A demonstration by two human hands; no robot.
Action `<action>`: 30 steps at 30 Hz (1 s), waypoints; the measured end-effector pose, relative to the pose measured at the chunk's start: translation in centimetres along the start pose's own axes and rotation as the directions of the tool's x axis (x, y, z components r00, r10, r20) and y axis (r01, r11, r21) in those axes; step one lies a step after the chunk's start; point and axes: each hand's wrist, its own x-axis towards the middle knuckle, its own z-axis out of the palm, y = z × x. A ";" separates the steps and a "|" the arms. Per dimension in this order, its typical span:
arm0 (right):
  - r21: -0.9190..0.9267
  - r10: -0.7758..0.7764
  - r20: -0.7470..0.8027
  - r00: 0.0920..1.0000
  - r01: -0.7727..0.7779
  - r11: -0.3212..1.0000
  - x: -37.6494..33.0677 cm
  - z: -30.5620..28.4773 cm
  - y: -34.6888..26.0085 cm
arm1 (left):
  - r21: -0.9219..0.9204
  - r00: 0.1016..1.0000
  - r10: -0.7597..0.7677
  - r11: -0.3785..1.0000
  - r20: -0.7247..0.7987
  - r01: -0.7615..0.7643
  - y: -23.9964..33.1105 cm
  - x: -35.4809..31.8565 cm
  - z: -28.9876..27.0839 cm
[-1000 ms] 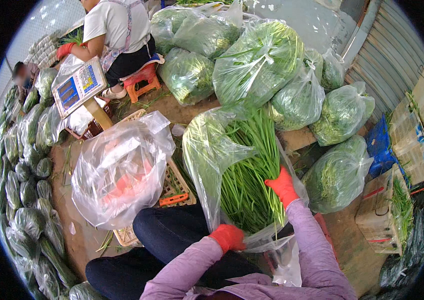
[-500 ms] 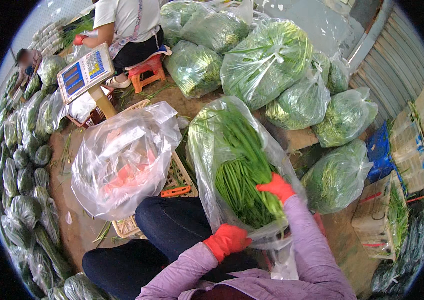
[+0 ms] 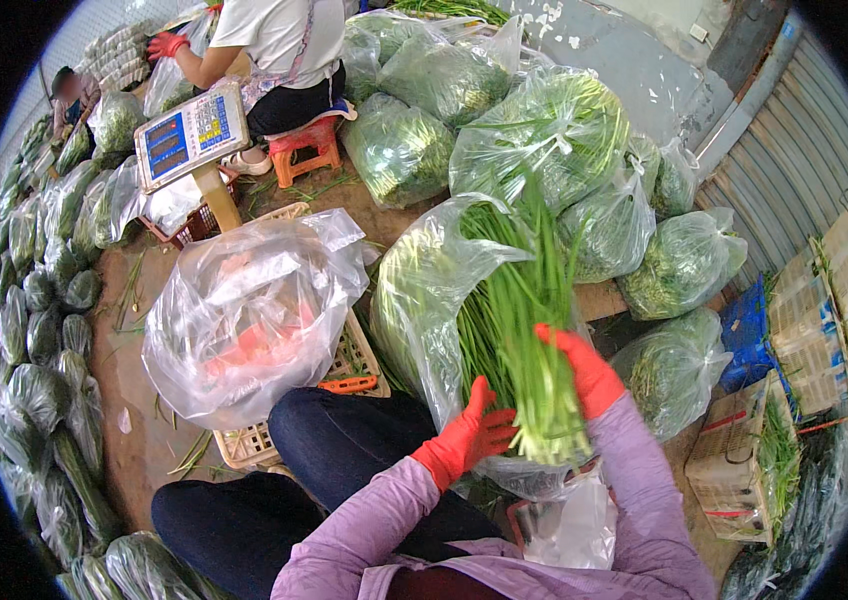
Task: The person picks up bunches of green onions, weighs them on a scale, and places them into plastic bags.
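In front of me a bunch of garlic chives [image 3: 534, 330] rises out of a large clear plastic bag [image 3: 422, 300], its pale cut ends toward me. My right hand [image 3: 589, 375], in a red glove, is closed on the bunch's right side. Red-gloved too, my left hand [image 3: 459, 440] has its fingers spread beside the pale ends, at the bunch's left. More green stalks fill the bag behind and below the bunch. A white plastic sheet or bag [image 3: 574, 525] lies under my right forearm.
An open clear bag [image 3: 254, 320] stands on a beige crate [image 3: 244, 448], with an orange-handled tool [image 3: 349, 384] beside it. Beyond is a scale [image 3: 192, 135]. Filled vegetable bags [image 3: 539, 150] crowd the back and right; wrapped bundles [image 3: 39, 385] line the left. A co-worker [image 3: 269, 60] sits behind the scale.
My right hand has lifted the chives up from the bag, their cut ends now nearer me. The left hand has let go of the bag's edge and opened beside the bunch.
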 end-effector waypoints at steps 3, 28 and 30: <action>-0.357 -0.288 -0.256 0.923 0.187 0.915 4.6 0.4 5.8 | -0.103 0.949 0.065 0.994 0.308 -0.035 -1.3 0.4 -1.4; -0.010 0.031 -0.144 0.989 -0.033 0.999 -0.8 -4.1 15.8 | 0.676 0.924 0.236 0.630 0.301 -0.381 -4.9 -0.4 -3.8; 0.062 -0.040 -0.127 0.991 0.048 0.997 -0.6 -6.1 17.2 | 0.668 0.933 0.285 0.654 0.218 -0.356 -3.1 -1.6 -2.4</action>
